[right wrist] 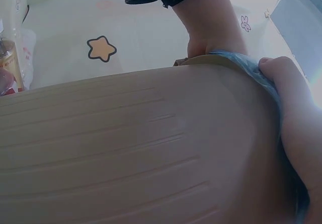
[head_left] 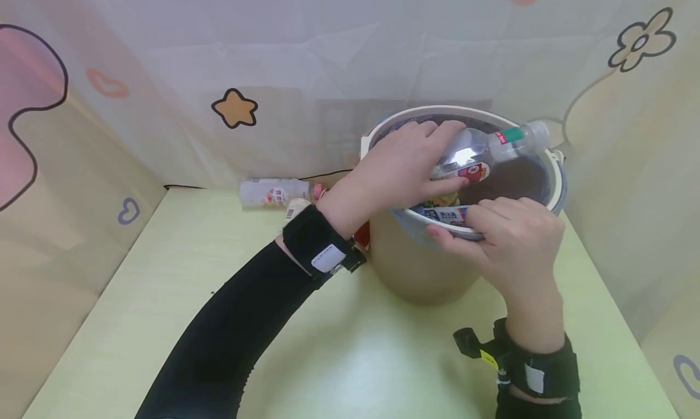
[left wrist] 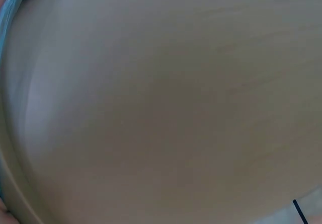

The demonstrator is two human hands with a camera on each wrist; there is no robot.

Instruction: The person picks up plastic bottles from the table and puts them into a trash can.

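Observation:
A beige trash bin [head_left: 421, 276] with a white rim and a bluish bag liner [right wrist: 251, 69] stands upright on the table. My left hand [head_left: 401, 164] grips a clear plastic bottle [head_left: 473, 149] that lies tilted across the bin's mouth, its neck towards the right rim. At the near right rim, my right hand [head_left: 514, 246] holds on, fingers over the edge and thumb outside. Inside the bin, a blue and white wrapper [head_left: 445, 214] shows just behind the near rim. The left wrist view holds mostly the bin's outer wall.
Left of the bin, a bottle with a pink cap [head_left: 273, 192] lies on its side near the back edge. A white item with a barcode [head_left: 297, 208] and something red [head_left: 362, 234] are partly hidden by my left wrist. A patterned curtain [head_left: 262, 54] rises behind the table.

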